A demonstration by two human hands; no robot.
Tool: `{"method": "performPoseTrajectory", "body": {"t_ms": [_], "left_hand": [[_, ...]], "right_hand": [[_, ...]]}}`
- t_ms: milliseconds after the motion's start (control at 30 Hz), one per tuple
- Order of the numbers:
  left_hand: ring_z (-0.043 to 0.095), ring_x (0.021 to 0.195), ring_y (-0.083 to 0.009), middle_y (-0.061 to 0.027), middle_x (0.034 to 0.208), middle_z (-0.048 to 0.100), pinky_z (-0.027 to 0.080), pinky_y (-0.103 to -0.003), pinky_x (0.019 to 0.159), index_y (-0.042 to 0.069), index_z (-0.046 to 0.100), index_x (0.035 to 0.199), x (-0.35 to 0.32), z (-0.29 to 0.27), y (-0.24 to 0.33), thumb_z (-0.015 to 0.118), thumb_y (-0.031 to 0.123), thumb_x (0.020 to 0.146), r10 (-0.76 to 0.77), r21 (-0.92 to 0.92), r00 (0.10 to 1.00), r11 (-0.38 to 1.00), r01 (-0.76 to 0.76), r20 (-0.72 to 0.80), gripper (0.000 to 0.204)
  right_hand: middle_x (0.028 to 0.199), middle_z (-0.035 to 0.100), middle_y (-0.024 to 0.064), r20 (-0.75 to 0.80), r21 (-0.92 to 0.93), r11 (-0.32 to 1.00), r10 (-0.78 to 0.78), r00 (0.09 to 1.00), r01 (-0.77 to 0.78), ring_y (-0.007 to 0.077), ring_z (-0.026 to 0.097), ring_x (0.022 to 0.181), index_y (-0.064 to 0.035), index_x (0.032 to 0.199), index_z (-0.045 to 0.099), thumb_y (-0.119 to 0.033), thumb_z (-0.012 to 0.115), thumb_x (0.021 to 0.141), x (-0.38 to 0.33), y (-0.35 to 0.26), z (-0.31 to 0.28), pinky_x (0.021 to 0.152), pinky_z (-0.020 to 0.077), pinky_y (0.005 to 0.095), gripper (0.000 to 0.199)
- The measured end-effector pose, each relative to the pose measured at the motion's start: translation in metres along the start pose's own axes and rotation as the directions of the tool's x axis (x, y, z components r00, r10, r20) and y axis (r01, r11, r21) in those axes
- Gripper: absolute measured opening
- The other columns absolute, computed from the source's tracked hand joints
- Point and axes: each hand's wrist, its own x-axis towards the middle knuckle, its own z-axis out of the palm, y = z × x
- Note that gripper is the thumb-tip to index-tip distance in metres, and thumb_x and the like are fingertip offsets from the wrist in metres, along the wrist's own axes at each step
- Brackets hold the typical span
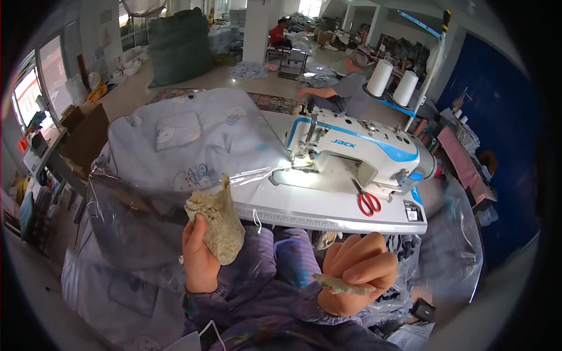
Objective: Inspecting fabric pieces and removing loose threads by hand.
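My left hand [201, 260] is closed on a large, torn, pale green-brown piece of flatbread [221, 231], held upright above my lap with the thumb across its near face. In my right hand [364, 263], the thumb and curled fingers close on a small torn flatbread piece [341, 285] of the same colour. Both hands are in front of the table's near edge, apart from each other. Beyond them, a white and blue sewing machine [357, 140] stands on the white table [316, 213]. Grey printed fabric [216, 131] lies under its needle area, touched by neither hand.
Red-handled scissors [369, 203] lie on the table beside the machine. Two white thread cones [380, 79] stand on a rack behind it. Clear plastic sheeting [134, 228] hangs at the left front. A person in grey [351, 88] sits beyond the machine; a cardboard box [88, 131] stands left.
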Motion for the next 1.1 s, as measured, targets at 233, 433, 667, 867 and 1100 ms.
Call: {"method": "performPoseTrajectory", "body": {"t_ms": [233, 433, 667, 867, 1100], "left_hand": [[0.061, 0.112, -0.021, -0.0098, 0.124, 0.062, 0.05, -0.037, 0.097, 0.0, 0.053, 0.128, -0.038, 0.016, 0.01, 0.054, 0.021, 0.102, 0.047, 0.019, 0.998, 0.999, -0.047, 0.035, 0.034], [0.062, 0.11, -0.0191, -0.0093, 0.121, 0.063, 0.05, -0.034, 0.096, -0.001, 0.054, 0.126, -0.073, 0.025, 0.024, 0.055, 0.022, 0.101, 0.124, 0.019, 0.991, 0.992, -0.126, 0.057, 0.033], [0.064, 0.105, -0.018, -0.0088, 0.117, 0.065, 0.051, -0.033, 0.092, -0.001, 0.056, 0.125, -0.104, 0.03, 0.04, 0.054, 0.022, 0.101, 0.127, -0.004, 0.988, 0.992, -0.127, 0.083, 0.032], [0.065, 0.104, -0.0174, -0.0085, 0.116, 0.065, 0.052, -0.032, 0.091, -0.002, 0.056, 0.124, -0.102, 0.029, 0.025, 0.054, 0.02, 0.101, 0.013, -0.016, 0.991, 1.0, -0.011, 0.132, 0.032], [0.065, 0.102, -0.0167, -0.0083, 0.115, 0.065, 0.053, -0.032, 0.09, -0.001, 0.057, 0.123, -0.101, 0.023, 0.021, 0.055, 0.017, 0.101, 0.029, -0.069, 0.992, 0.997, -0.021, 0.123, 0.028]], "right_hand": [[0.083, 0.054, 0.0134, 0.045, 0.222, 0.972, -0.085, 0.995, 0.073, 0.0177, 0.052, 0.058, 0.0031, 0.087, 0.06, -0.002, 0.08, 0.077, -0.014, -0.044, 0.009, 0.048, 0.0414, 0.0287, 0.023], [0.088, 0.06, 0.0178, 0.124, 0.318, 0.941, -0.159, 0.979, 0.113, 0.0217, 0.058, 0.062, 0.0068, 0.091, 0.067, -0.002, 0.075, 0.081, -0.023, -0.077, 0.014, 0.052, 0.0457, 0.0295, 0.016], [0.086, 0.061, 0.0189, 0.155, 0.284, 0.949, -0.186, 0.97, 0.136, 0.0242, 0.061, 0.061, 0.0076, 0.091, 0.068, 0.0, 0.072, 0.081, -0.041, -0.102, 0.027, 0.053, 0.0458, 0.0305, 0.013], [0.085, 0.063, 0.0177, 0.116, 0.229, 0.958, -0.205, 0.972, 0.175, 0.022, 0.062, 0.062, 0.0077, 0.09, 0.069, 0.005, 0.078, 0.074, -0.05, -0.099, 0.03, 0.05, 0.0473, 0.029, 0.019], [0.084, 0.055, 0.0138, 0.337, 0.119, 0.981, -0.183, 0.924, 0.151, 0.0189, 0.058, 0.06, 0.0047, 0.087, 0.063, -0.001, 0.081, 0.077, -0.048, -0.096, 0.023, 0.048, 0.0462, 0.029, 0.021]]}}
